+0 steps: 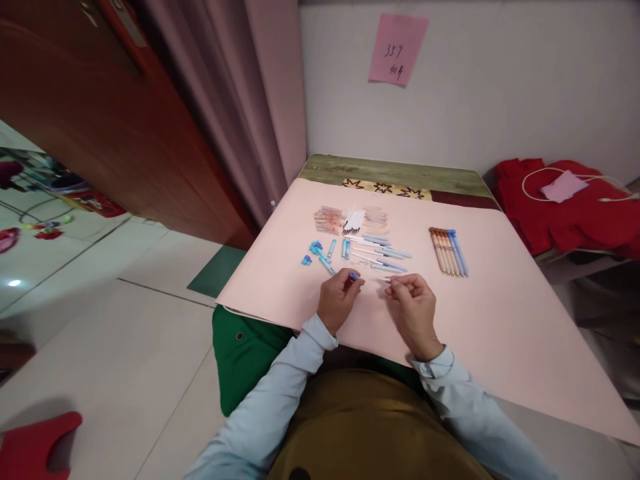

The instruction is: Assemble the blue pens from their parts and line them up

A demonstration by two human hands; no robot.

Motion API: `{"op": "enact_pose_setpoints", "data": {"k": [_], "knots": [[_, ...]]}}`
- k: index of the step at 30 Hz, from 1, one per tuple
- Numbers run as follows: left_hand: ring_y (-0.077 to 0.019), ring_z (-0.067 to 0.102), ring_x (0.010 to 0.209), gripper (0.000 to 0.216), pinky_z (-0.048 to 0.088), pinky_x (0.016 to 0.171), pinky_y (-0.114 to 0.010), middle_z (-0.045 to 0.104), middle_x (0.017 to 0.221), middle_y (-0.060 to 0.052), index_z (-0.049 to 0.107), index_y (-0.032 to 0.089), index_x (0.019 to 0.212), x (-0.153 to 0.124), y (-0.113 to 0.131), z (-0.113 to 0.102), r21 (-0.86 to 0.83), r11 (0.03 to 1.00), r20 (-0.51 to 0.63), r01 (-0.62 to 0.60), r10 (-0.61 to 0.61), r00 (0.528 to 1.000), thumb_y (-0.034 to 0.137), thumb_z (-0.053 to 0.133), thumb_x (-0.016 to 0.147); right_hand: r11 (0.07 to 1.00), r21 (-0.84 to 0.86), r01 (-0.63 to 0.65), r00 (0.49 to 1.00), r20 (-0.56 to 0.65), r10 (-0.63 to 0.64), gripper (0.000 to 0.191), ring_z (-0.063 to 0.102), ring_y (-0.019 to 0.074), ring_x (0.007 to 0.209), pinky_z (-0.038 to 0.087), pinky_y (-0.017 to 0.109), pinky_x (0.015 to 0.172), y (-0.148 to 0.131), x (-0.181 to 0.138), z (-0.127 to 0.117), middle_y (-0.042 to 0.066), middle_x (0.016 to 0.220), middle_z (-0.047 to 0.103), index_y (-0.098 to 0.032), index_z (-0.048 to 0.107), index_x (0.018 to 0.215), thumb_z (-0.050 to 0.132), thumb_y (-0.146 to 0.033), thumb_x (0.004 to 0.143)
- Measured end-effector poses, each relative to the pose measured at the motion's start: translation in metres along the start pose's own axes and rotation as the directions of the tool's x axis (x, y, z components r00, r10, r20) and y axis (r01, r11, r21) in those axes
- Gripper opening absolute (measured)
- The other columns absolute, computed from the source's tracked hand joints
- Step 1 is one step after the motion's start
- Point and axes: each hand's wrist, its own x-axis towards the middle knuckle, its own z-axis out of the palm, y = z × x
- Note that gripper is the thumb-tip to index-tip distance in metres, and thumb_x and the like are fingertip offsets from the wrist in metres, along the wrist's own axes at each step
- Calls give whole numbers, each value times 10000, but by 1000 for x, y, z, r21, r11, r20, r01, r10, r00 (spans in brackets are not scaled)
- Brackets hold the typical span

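My left hand (334, 303) is closed in a pinch around a small blue pen part (354, 275) whose end faces right. A short way to the right, my right hand (414, 313) pinches a thin pale piece (387, 279), too small to make out; the two pieces are apart. Just beyond my hands lie several light blue pen barrels (393, 253) with white refills (365, 254) among them. Turquoise pen pieces (317, 249) are scattered beyond my left hand. Farther back are a bundle of white refills with dark ends (355, 220) and clear pinkish parts (329, 220).
Several brown and blue pens (449, 253) lie side by side on the right of the pink-covered table (500, 333). Red cloth (575, 220) with a white cord sits past the table's right edge. A wooden door (165, 133) and a curtain (240, 87) stand at left.
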Motion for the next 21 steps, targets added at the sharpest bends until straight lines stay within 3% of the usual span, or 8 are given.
{"op": "enact_pose_setpoints", "data": {"k": [4, 8, 16, 21], "knots": [[-217, 577, 825, 75, 433, 809, -318, 643, 843, -68, 692, 240, 859, 9, 4, 1, 232, 954, 20, -190, 190, 982, 302, 679, 818, 997, -52, 60, 998, 4, -60, 208, 608, 106, 579, 534, 264, 569, 3, 0, 0, 16, 802, 686, -183, 568, 802, 718, -323, 770], [-239, 568, 916, 102, 399, 847, -327, 631, 917, -95, 668, 231, 914, 14, 2, 5, 435, 858, 5, -274, 302, 953, 301, 602, 879, 996, -61, 64, 998, -4, -65, 205, 605, 107, 582, 522, 257, 571, 2, 0, 2, 7, 771, 673, -184, 567, 793, 716, -323, 766], [-199, 533, 750, 68, 352, 681, -285, 600, 815, -62, 648, 221, 868, 18, -14, 6, 596, 762, 29, -251, 292, 956, 275, 609, 876, 993, -103, 53, 999, 2, -53, 194, 594, 119, 559, 506, 260, 554, 2, 0, 1, -7, 683, 654, -182, 593, 796, 716, -327, 759], [-200, 528, 747, 54, 345, 674, -279, 599, 804, -57, 665, 230, 856, 19, -14, 6, 520, 822, 13, -233, 265, 964, 274, 634, 855, 991, -126, 52, 999, 8, -51, 199, 595, 128, 563, 506, 267, 552, 2, 1, 0, -9, 661, 642, -183, 597, 798, 710, -344, 766]]}}
